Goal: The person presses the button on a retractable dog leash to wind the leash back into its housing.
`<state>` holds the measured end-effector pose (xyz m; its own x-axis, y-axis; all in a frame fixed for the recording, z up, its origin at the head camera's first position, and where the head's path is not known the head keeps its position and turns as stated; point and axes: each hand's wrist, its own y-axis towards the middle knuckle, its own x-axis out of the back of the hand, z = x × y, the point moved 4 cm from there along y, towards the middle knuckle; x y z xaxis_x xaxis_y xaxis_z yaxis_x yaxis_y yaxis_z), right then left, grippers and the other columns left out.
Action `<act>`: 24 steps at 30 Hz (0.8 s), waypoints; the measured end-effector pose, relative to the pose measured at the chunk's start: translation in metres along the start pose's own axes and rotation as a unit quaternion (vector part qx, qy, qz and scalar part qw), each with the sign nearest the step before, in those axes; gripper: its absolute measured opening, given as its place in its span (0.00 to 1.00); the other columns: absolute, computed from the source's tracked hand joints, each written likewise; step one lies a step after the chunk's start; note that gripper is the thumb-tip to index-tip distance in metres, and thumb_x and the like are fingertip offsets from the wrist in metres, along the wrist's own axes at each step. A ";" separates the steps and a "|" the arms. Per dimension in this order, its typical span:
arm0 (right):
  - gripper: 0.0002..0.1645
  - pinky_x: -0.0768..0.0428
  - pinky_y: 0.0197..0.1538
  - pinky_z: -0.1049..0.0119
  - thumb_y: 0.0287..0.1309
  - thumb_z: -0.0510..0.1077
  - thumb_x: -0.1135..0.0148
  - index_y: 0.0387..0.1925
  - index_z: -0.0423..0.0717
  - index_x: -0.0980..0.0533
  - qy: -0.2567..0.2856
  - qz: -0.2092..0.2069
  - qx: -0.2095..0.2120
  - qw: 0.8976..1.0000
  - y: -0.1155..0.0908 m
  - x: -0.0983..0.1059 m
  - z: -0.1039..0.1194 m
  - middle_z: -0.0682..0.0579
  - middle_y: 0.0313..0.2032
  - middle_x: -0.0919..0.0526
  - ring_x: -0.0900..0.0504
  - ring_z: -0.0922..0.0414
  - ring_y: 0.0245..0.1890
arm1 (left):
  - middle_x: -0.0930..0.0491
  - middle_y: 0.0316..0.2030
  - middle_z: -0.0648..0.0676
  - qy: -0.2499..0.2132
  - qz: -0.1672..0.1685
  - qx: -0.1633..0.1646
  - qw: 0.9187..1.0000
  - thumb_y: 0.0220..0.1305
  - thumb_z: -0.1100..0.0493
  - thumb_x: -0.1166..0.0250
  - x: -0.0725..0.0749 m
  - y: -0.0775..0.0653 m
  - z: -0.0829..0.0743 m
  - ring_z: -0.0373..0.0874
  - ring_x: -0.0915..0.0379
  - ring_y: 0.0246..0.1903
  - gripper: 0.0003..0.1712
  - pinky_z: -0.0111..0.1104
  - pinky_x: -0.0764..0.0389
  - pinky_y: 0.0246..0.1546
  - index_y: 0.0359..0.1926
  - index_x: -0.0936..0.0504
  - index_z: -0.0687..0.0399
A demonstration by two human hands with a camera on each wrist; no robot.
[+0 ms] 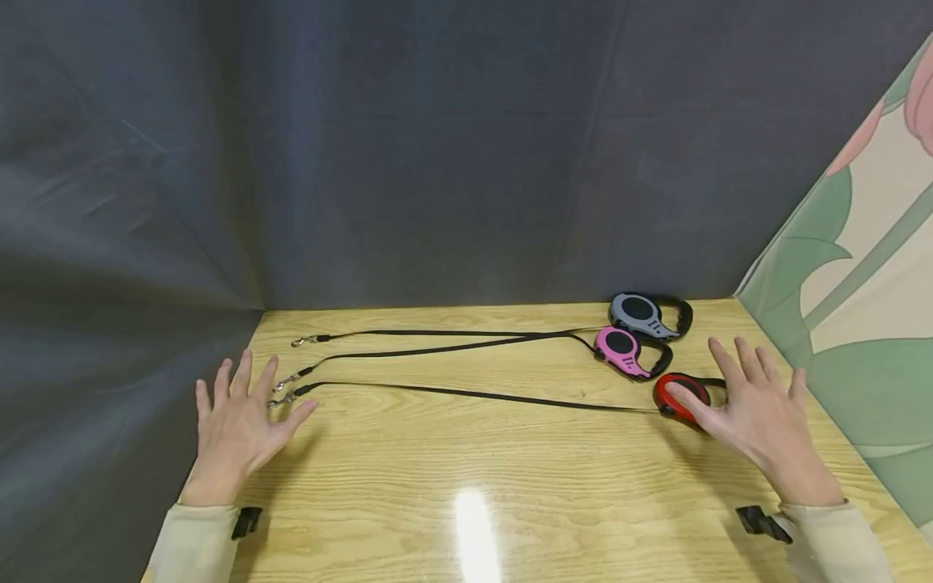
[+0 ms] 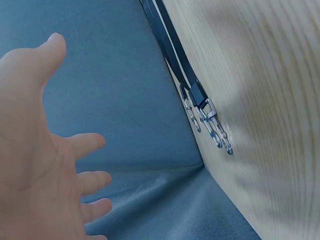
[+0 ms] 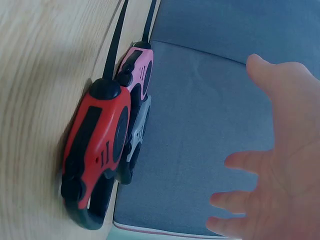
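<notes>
Three retractable dog leashes lie on the table with their black straps drawn out to the left. The red leash (image 1: 667, 392) is nearest, the pink leash (image 1: 618, 342) lies behind it, and the grey leash (image 1: 632, 310) is farthest back. My right hand (image 1: 761, 417), fingers spread, is held above the table beside the red leash and overlaps its handle in the head view. At the left, my left hand (image 1: 236, 433) is also spread, close to the metal clips (image 2: 215, 125) at the strap ends. Neither hand holds anything.
The wooden table (image 1: 408, 486) ends at a dark grey cloth (image 1: 437, 162) hanging behind and along the left side. To the right stands a flower-patterned panel (image 1: 860, 324). A bright reflection lies on the table's front part.
</notes>
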<state>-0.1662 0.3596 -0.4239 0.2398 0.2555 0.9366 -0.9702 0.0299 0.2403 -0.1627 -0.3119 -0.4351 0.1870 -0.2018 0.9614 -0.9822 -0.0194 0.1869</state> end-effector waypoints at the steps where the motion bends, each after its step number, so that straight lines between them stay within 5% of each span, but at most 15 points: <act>1: 0.62 0.62 0.69 0.13 0.62 0.76 0.35 0.82 0.42 0.41 0.002 0.003 -0.001 1.000 0.000 0.000 0.000 0.24 0.78 0.44 0.45 0.21 0.76 | 0.54 0.83 0.73 -0.001 0.000 0.001 1.000 0.67 0.21 0.41 0.000 0.000 0.000 0.79 0.60 0.79 0.59 0.78 0.66 0.72 0.83 0.41 0.56; 6: 0.60 0.56 0.70 0.15 0.65 0.73 0.36 0.82 0.40 0.42 0.023 0.005 0.001 1.000 -0.001 -0.001 0.002 0.23 0.78 0.44 0.44 0.21 0.75 | 0.52 0.83 0.73 -0.006 -0.003 0.002 1.000 0.67 0.21 0.41 -0.002 -0.001 0.003 0.80 0.58 0.78 0.59 0.79 0.66 0.72 0.83 0.41 0.56; 14: 0.51 0.35 0.59 0.21 0.67 0.65 0.33 0.76 0.35 0.34 0.065 -0.061 0.029 0.996 0.000 0.003 0.001 0.22 0.71 0.31 0.32 0.20 0.66 | 0.50 0.82 0.73 -0.007 0.000 0.005 1.000 0.65 0.20 0.40 -0.005 -0.003 0.004 0.80 0.52 0.76 0.59 0.79 0.59 0.70 0.82 0.38 0.54; 24: 0.46 0.38 0.65 0.22 0.71 0.59 0.35 0.77 0.33 0.35 0.129 -0.042 0.005 0.991 -0.007 -0.001 -0.007 0.23 0.72 0.32 0.35 0.21 0.70 | 0.40 0.78 0.75 -0.021 -0.025 0.004 0.999 0.66 0.25 0.36 -0.010 -0.005 0.006 0.80 0.45 0.72 0.53 0.78 0.51 0.68 0.78 0.32 0.55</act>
<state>-0.1601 0.3655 -0.4285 0.3027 0.4905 0.8172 -0.9463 0.0528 0.3189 -0.1599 -0.3156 -0.4473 0.2358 -0.2418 0.9412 -0.9716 -0.0378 0.2337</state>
